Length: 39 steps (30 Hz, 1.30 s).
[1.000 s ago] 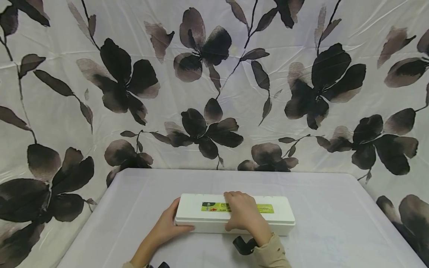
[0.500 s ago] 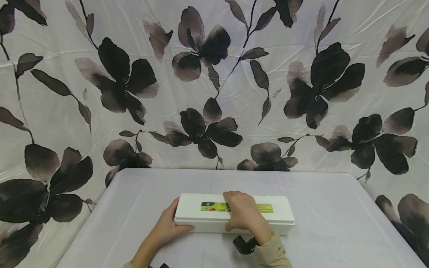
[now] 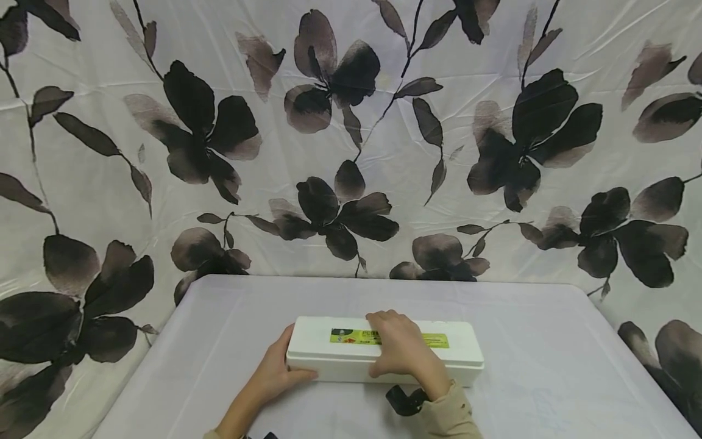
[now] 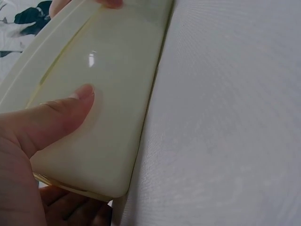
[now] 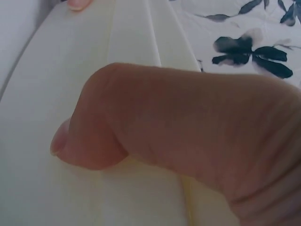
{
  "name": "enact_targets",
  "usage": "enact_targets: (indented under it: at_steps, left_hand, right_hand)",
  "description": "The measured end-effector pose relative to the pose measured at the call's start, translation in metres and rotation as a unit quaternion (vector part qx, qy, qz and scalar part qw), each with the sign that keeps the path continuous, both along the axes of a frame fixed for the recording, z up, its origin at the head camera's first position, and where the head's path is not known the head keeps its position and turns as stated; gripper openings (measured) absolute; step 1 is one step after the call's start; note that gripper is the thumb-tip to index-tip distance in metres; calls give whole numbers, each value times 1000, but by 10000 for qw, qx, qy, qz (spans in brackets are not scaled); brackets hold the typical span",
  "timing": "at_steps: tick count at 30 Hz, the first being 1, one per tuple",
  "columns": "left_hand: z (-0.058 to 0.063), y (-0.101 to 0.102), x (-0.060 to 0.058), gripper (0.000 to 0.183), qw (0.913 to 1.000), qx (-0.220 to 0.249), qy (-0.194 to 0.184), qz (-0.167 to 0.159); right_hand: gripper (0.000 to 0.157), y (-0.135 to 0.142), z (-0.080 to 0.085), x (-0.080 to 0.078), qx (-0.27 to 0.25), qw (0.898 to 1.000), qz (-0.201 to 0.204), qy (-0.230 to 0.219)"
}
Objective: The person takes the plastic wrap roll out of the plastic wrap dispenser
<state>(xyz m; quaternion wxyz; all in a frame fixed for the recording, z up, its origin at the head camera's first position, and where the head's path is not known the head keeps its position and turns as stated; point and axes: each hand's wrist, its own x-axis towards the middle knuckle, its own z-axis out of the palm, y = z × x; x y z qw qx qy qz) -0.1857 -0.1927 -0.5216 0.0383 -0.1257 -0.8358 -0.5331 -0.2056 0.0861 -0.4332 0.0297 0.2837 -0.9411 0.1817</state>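
At the far left, the worktop (image 3: 548,360) is being bordered by a floral cloth (image 3: 439,36), which is also being spread along the whole rear. Further right, the left end of a long white box (image 3: 342,373) is being gripped by the left hand (image 3: 276,367): the thumb is being laid against the front wall, and the fingers are being wrapped round the end. At the centre, the box is being supported by the worktop, its long side facing the near edge and its lid (image 3: 312,347) seated. A yellow-green label (image 3: 351,336) on the lid is being partly covered by the right hand (image 3: 404,347). The box is being pinched there too, the thumb being set against the front wall and the fingers being bent over the lid. Below the right hand, a black device (image 3: 404,401) is being carried at the wrist, and a beige sleeve (image 3: 451,417) is being worn on the forearm. At the far right, the other end of the box is being exposed beyond the hands.
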Motion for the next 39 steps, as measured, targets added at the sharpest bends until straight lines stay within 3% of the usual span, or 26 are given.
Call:
enact_targets:
  at_steps: [14,22,39]
  left_hand:
    - [-1,2,-1,102,9999,108,-100,-38]
    - [0,-1,0,100,9998,142,-66,-89]
    - [-1,2,-2,99,9998,157,-76,-73]
  right_hand:
    - [87,4,-3,-4,-250,9995,-142,-96]
    - [86,4,4,-2,-682,9973,-265,-108]
    - [86,7,8,1,-625,9979,-148,-9]
